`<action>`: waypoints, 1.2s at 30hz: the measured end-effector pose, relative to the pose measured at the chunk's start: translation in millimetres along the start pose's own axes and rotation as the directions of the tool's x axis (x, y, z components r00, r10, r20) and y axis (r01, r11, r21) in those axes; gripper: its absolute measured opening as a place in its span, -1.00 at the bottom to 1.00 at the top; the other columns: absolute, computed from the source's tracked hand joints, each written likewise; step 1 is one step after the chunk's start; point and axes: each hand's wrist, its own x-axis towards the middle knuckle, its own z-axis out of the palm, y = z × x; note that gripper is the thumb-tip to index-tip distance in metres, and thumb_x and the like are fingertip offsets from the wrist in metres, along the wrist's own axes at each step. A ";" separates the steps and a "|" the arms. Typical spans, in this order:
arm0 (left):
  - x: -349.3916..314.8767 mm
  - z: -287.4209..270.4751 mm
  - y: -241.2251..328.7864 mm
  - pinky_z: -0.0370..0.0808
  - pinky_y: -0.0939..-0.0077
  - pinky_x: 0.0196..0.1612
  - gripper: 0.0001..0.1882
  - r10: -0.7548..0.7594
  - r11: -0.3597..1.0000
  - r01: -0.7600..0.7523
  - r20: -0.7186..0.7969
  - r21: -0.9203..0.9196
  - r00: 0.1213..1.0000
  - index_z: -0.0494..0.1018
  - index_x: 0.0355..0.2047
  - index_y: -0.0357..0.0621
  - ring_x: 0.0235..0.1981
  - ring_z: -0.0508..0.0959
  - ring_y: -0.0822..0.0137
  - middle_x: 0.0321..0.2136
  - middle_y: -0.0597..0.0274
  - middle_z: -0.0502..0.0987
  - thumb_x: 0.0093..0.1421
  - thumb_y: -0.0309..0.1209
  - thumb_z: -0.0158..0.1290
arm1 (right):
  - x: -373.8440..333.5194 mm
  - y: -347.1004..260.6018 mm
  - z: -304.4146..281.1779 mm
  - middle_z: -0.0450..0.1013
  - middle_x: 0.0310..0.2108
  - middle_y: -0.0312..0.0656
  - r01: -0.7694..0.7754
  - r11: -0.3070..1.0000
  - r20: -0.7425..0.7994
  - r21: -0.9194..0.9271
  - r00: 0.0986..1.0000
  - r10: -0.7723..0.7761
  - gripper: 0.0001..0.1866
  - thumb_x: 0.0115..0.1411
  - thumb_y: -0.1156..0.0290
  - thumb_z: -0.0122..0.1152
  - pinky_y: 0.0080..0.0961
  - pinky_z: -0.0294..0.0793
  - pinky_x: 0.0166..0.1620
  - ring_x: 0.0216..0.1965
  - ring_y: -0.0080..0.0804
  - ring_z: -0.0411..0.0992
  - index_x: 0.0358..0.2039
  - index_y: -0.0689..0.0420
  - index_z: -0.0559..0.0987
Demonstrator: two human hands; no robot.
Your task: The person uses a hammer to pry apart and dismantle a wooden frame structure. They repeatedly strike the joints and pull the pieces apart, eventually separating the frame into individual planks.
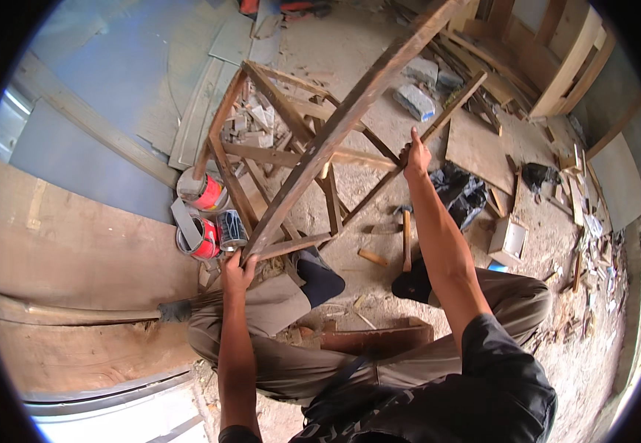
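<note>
The person is sitting low with knees spread, and both hands are holding a tilted, open wooden frame [283, 107] out in front of the legs. The left hand [237, 273] is clamping its grip on the near end of a long dark bar [350, 122], right by the frame's lower corner. The right hand [416, 153] is wrapping its grip tightly around a slimmer bar [453, 106] on the frame's right side, and I'm noticing the thumb pointing up off the wood.

Just left of the frame, two red tins [203, 240] are standing near each other, with a dark can [232, 230] sitting beside the lower one. One leg of the frame is ending at the upper tin; whether it is touching, I'm not managing to tell. Below the right hand, a hammer [407, 240] is lying on the floor [361, 295], and a short piece of wood [372, 257] is resting beside its handle. To the right of the right forearm, a black plastic bag [457, 190] is lying crumpled, while a grey block [414, 102] is resting farther off, beyond the right hand.
</note>
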 end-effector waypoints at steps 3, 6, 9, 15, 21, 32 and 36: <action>-3.2 1.2 -41.4 0.44 0.15 -0.46 -0.62 -0.082 0.996 0.078 -0.097 -0.043 0.992 0.50 -0.30 -0.30 -0.53 0.57 -0.07 -0.60 -0.10 0.50 0.18 -0.15 0.07 | -45.5 -46.5 40.6 0.27 -0.74 -0.34 0.160 0.986 0.000 -0.036 0.987 -0.160 -0.67 0.02 0.20 0.39 -0.49 0.25 -0.63 -0.72 -0.52 0.27 -0.57 0.10 0.42; 29.9 26.8 -30.8 0.44 0.16 -0.46 -0.62 -0.089 0.995 0.082 -0.144 -0.054 0.986 0.47 -0.25 -0.30 -0.56 0.57 -0.02 -0.63 -0.05 0.50 0.23 -0.17 -0.04 | -51.2 -102.9 55.3 0.32 -0.67 -0.27 0.300 0.946 -0.008 -0.125 0.953 -0.303 -0.74 -0.03 0.30 0.36 -0.51 0.32 -0.60 -0.69 -0.48 0.31 -0.48 0.17 0.46; 71.0 48.6 -30.9 0.46 0.20 -0.40 -0.56 -0.150 0.984 0.138 -0.107 -0.113 0.983 0.44 -0.21 -0.34 -0.49 0.59 0.06 -0.55 -0.07 0.52 0.29 -0.12 -0.12 | -61.9 -142.0 72.5 0.34 -0.67 -0.28 0.395 0.917 0.032 -0.060 0.919 -0.394 -0.77 -0.03 0.33 0.33 -0.53 0.30 -0.59 -0.68 -0.49 0.31 -0.47 0.17 0.48; 129.3 89.8 -80.8 0.46 0.25 -0.12 -0.26 -0.385 0.779 0.309 -0.028 -0.545 0.923 0.33 0.02 -0.31 -0.13 0.54 0.18 -0.22 0.01 0.54 0.33 0.21 -0.34 | -107.5 -123.3 101.5 0.33 -0.67 -0.37 0.518 0.854 0.111 -0.045 0.852 -0.511 -0.87 -0.05 0.47 0.26 -0.59 0.22 -0.60 -0.68 -0.63 0.25 -0.52 0.14 0.46; 186.9 92.4 -51.5 0.45 0.18 -0.06 0.06 -0.598 0.323 0.476 0.213 -0.818 0.773 0.27 0.11 -0.25 0.01 0.46 0.15 -0.02 -0.02 0.46 0.10 0.52 -0.52 | -82.8 -89.6 64.9 0.49 -0.49 -0.30 0.475 0.876 0.223 -0.082 0.866 -0.448 -0.81 0.02 0.47 0.30 -0.59 0.37 -0.34 -0.43 -0.59 0.40 -0.34 0.21 0.51; 387.5 41.1 3.9 0.47 0.23 -0.08 -0.25 -0.400 0.826 0.523 0.434 -0.212 0.807 0.18 0.20 -0.21 -0.11 0.50 0.24 -0.01 0.05 0.39 0.20 0.06 0.07 | 1.7 -90.7 56.4 0.44 -0.15 -0.05 0.459 0.776 0.495 -0.432 0.840 -0.221 -0.34 0.22 -0.06 0.15 -0.30 0.43 -0.06 -0.14 -0.32 0.44 0.02 0.32 0.33; 357.4 87.1 44.5 0.49 0.46 -0.42 -0.33 -0.383 0.817 0.534 0.489 -0.216 0.784 0.28 0.07 -0.20 -0.35 0.52 0.35 -0.27 0.14 0.47 0.19 0.09 0.08 | 40.4 -89.7 85.0 0.51 -0.40 -0.06 0.161 0.763 0.356 -0.627 0.930 0.096 -0.45 0.21 -0.04 0.17 -0.35 0.52 -0.42 -0.49 -0.27 0.49 -0.17 0.30 0.48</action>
